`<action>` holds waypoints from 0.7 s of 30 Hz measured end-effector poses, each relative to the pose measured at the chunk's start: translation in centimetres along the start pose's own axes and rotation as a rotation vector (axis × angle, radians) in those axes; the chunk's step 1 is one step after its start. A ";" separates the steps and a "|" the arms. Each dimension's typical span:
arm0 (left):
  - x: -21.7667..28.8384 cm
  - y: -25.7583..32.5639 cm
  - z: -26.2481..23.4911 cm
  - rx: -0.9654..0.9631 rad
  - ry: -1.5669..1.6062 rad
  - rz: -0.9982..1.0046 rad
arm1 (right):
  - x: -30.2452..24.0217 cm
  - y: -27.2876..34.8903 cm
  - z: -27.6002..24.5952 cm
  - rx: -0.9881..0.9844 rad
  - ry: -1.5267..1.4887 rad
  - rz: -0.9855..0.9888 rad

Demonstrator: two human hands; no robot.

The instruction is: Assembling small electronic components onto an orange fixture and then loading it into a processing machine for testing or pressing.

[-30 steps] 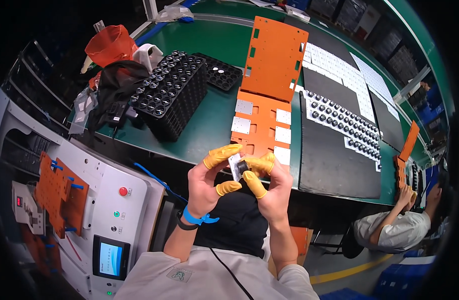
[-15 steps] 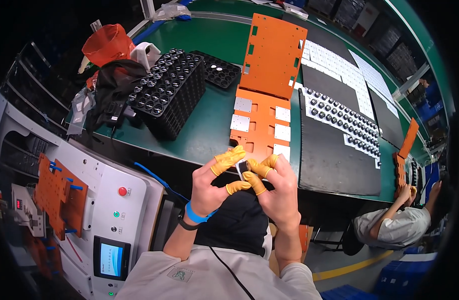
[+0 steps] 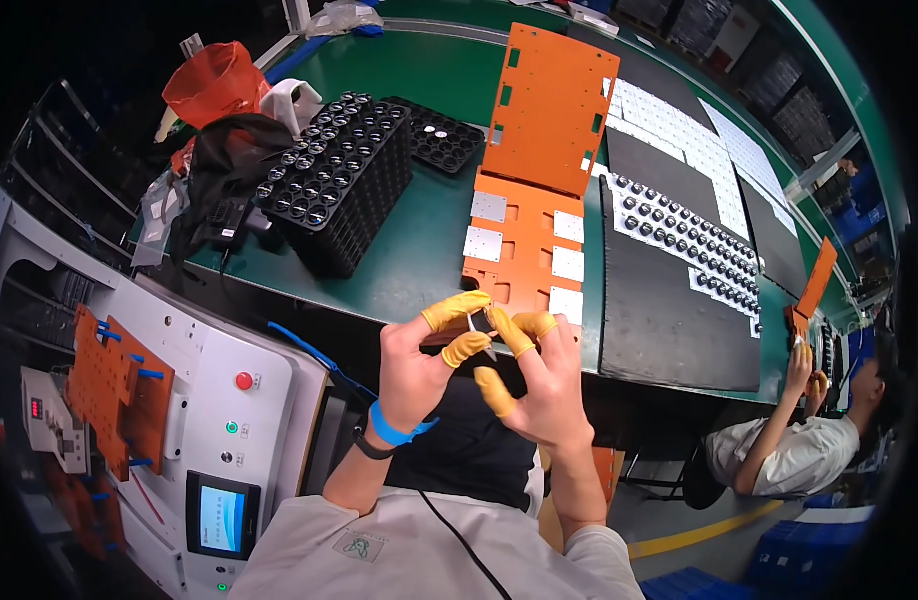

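A small pale metal plate with a dark part (image 3: pixel 481 322) on it is pinched between the fingertips of my left hand (image 3: pixel 414 370); it stands tilted and mostly hidden by fingers. My right hand (image 3: pixel 539 385) is against its right side, index fingertip touching or very close to it, thumb spread away below. Yellow finger cots cover several fingertips of both hands. Just beyond my hands lies the open orange fixture (image 3: pixel 519 250), its lid (image 3: pixel 549 110) raised at the far side. Square metal plates (image 3: pixel 482 243) sit in two columns on its base.
Left of the fixture stand stacked black trays (image 3: pixel 344 225) of round lens-like parts and a flatter black tray (image 3: pixel 434 140). A black mat (image 3: pixel 669 330) at right bears rows of black-topped parts (image 3: pixel 679 225). A control panel (image 3: pixel 219 515) is at lower left; a co-worker (image 3: pixel 794 455) sits at right.
My right thumb has dropped away from the part, and the right fingers have opened. The left hand keeps its pinch, with the plate turned. The co-worker's head and hands have shifted.
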State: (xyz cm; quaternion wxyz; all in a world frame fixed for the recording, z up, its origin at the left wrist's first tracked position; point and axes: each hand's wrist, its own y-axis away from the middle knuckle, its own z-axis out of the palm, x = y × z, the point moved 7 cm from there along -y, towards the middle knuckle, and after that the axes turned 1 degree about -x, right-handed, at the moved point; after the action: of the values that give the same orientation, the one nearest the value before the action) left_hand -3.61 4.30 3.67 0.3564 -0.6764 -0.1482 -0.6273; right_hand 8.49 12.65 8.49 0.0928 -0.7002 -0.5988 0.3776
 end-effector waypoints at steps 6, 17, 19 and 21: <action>-1.4 0.8 0.9 0.028 0.130 -0.037 | 1.8 1.0 0.7 0.259 0.121 -0.017; -1.3 -0.1 -0.6 -0.145 -0.188 0.104 | 3.5 1.5 1.8 0.070 -0.209 0.045; -1.8 -0.2 -0.5 -0.091 -0.165 0.080 | 3.6 1.4 1.8 0.084 -0.247 0.097; -2.6 -0.7 -1.5 0.031 -0.125 -0.024 | 4.5 1.6 2.0 0.106 -0.284 0.160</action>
State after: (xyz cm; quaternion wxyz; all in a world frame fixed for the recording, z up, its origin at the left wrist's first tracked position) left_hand -5.61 4.49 1.30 0.3493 -0.7067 -0.1881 -0.5859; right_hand 8.44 15.64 4.23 0.0137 -0.6793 -0.5274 0.5102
